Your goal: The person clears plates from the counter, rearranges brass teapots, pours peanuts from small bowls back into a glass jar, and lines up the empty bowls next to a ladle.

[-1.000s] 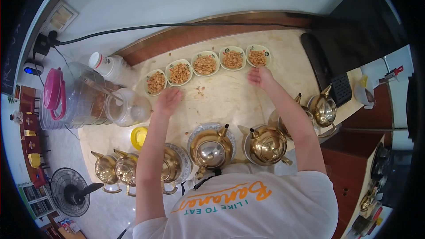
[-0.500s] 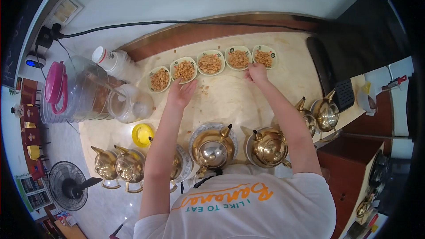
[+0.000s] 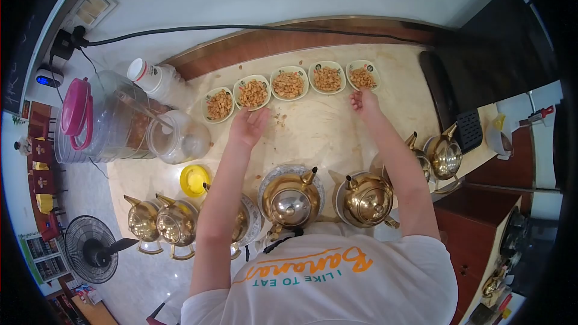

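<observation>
Several small pale dishes stand in a row, each filled with tan nuts or beans. My left hand is palm up with its fingers apart, at the near edge of the second dish from the left. My right hand has its fingers curled together just below the rightmost dish; whether anything small is between them is hidden. A few loose pieces lie on the table to the right of my left hand.
Brass teapots line the near edge, some on patterned plates. At the left stand a clear jar, a yellow lid, a large container with a pink lid and stacked white cups. A black cable crosses the wall.
My left hand has moved right, from the leftmost dish to the second one. My right hand shifted to beneath the rightmost dish, its fingers more curled. The dishes appear slightly shifted with the view.
</observation>
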Available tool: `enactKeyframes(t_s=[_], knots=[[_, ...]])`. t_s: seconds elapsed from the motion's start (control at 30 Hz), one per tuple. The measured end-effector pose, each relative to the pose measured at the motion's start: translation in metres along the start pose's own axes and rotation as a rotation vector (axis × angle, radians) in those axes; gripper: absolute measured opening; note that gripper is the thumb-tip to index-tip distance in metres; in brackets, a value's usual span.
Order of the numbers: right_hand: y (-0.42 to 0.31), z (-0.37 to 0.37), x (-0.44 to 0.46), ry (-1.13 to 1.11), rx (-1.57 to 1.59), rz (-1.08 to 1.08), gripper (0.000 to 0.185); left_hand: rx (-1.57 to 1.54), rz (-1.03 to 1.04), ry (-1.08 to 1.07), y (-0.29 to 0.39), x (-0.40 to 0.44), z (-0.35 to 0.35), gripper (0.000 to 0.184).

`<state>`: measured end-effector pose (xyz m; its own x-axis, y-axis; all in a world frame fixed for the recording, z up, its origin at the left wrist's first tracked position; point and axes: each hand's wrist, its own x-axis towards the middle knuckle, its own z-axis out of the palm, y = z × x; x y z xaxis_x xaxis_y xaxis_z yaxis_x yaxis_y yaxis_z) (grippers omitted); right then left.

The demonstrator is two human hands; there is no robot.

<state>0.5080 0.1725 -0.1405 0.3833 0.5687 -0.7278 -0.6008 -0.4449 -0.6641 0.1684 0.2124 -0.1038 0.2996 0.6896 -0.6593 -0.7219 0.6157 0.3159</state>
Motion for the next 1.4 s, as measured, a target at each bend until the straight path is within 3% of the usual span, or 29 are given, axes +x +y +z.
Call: enactKeyframes(t_s=[0.43,0.53,0.63,0.73,0.83,0.97,1.07,1.13,1.17,1.23,1.3,1.4], knots=[[0.005,0.010,-0.012,-0.040,0.121,0.101,0.031,0.018,0.026,0.075,-0.008,-0.002,0.014,0.038],[0.004,0.013,-0.008,-0.095,0.107,0.105,0.029,0.008,-0.020,-0.022,-0.004,0.001,0.003,0.044],[-0.004,0.007,-0.019,-0.157,0.081,0.161,0.029,-0.062,-0.002,0.083,-0.003,-0.005,0.005,0.049],[-0.019,-0.002,-0.054,-0.278,0.000,0.191,0.022,-0.081,0.002,0.029,0.006,-0.018,0.002,0.057],[-0.045,-0.031,-0.099,-0.360,-0.138,-0.101,0.025,-0.104,0.055,0.109,0.006,-0.043,0.020,0.050],[-0.069,-0.063,-0.237,-0.202,-0.183,-0.650,0.057,-0.175,0.062,0.005,0.019,-0.086,0.020,0.034],[-0.046,-0.126,-0.291,-0.089,-0.321,-0.824,0.053,-0.160,0.043,-0.148,0.021,-0.138,0.017,0.037],[-0.003,-0.160,-0.320,-0.062,-0.468,-0.691,0.048,0.050,0.156,-0.431,0.019,-0.186,0.000,0.042],[0.018,-0.171,-0.333,-0.079,-0.534,-0.562,0.045,0.295,0.222,-0.356,0.013,-0.218,0.008,0.045],[0.066,-0.169,-0.347,-0.030,-0.721,-0.525,0.042,0.672,0.332,-0.196,-0.006,-0.259,-0.004,0.051],[0.107,-0.168,-0.340,0.201,-1.133,-0.783,0.034,0.955,0.427,-0.131,-0.030,-0.274,-0.039,0.049],[0.150,-0.166,-0.311,0.243,-0.787,-0.672,0.023,1.360,0.504,-0.089,-0.077,-0.282,-0.089,0.037]])
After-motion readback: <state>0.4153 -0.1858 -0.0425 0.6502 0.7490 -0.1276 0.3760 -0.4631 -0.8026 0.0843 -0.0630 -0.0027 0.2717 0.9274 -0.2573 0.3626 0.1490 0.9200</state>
